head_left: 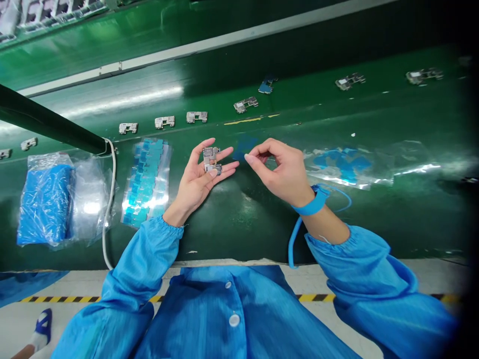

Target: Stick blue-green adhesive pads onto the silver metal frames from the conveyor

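Metal bracket point(211, 160) — small, stamped, with cut-outs — lies across the raised palm of the left hand point(196, 180), the thumb pressed on its lower end and the fingers curled up behind it: a light but definite hold. The right hand point(279, 169) sits just beside it at about 1 o'clock, thumb and forefinger drawn into a narrow pinch. A square of blue film point(244, 148) lies right at those fingertips, though I cannot tell whether it is actually gripped.

A blue wrist strap point(309, 203) circles the right wrist, and its coiled cord point(294, 239) drops toward the edge of the green conveyor belt point(239, 224). More stamped brackets point(196, 117) sit in a loose line across the belt from 10 to 2 o'clock, with one blue-covered piece point(267, 86) among them. At 9 o'clock lies a clear bag of blue film strips point(146, 182), and beyond it a blue plastic-wrapped pack point(45, 207) — a white cable point(109, 199) runs between the two. A crumpled clear bag with blue film point(342, 164) lies at 3 o'clock. Both sleeves are blue smock point(144, 264).
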`<state>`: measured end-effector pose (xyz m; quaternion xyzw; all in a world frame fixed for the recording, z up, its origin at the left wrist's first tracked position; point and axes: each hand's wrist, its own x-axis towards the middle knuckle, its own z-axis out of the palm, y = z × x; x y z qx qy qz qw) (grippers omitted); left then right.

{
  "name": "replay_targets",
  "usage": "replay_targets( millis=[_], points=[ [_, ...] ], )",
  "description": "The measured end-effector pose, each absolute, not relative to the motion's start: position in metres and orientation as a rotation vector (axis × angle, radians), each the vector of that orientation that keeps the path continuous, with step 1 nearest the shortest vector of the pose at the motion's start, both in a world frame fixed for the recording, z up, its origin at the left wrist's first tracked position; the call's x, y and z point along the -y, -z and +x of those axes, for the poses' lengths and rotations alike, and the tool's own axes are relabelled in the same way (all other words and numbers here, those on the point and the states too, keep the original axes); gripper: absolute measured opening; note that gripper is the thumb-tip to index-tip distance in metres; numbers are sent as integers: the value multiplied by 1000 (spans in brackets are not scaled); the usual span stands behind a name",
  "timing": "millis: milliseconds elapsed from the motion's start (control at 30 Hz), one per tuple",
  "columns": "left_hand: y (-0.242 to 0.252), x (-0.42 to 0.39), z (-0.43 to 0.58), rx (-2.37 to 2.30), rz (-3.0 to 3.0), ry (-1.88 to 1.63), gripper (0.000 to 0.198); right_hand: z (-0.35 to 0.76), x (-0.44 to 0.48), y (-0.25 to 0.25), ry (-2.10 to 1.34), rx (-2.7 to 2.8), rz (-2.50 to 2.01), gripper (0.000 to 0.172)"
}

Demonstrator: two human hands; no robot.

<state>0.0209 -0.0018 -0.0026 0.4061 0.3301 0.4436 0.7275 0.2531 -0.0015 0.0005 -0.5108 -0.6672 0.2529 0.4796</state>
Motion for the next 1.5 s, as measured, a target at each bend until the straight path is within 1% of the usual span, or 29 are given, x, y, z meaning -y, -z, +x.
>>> replay_targets(
  millis=[100, 133, 233, 300, 533, 700, 867, 967, 1167, 1333, 1500],
  points=[
    [1, 2, 23, -749, 864, -1001, 84, 252, 2, -1, -628, 1617, -1240, 23],
    [0, 2, 23, -749, 844, -998, 82, 252, 2, -2, -632, 1611, -1238, 23],
    [-1, 1, 23, -710, 773, -964, 62, 253, 2, -1, -647, 1591, -1226, 22],
    [-1, 1, 22, -703, 765, -960, 55, 253, 2, -1, -672, 1573, -1223, 24],
    [4, 3, 24, -831, 918, -980, 71, 250, 5, 2, -836, 1503, -1187, 28],
    [5, 3, 24, -867, 949, -1002, 65, 248, 7, 2, -952, 1501, -1158, 33],
    [3, 2, 23, -877, 931, -920, 58, 246, 10, 1, -1036, 1540, -1140, 37],
    [4, 2, 22, -893, 924, -900, 57, 244, 11, 0, -1086, 1576, -1146, 42],
    [5, 4, 25, -874, 915, -931, 50, 244, 12, 0, -1123, 1635, -1155, 47],
    [2, 5, 27, -889, 900, -898, 41, 246, 12, -1, -1166, 1729, -1136, 44],
    [-1, 6, 27, -874, 882, -883, 38, 246, 12, -1, -1167, 1795, -1104, 39]
  ],
)
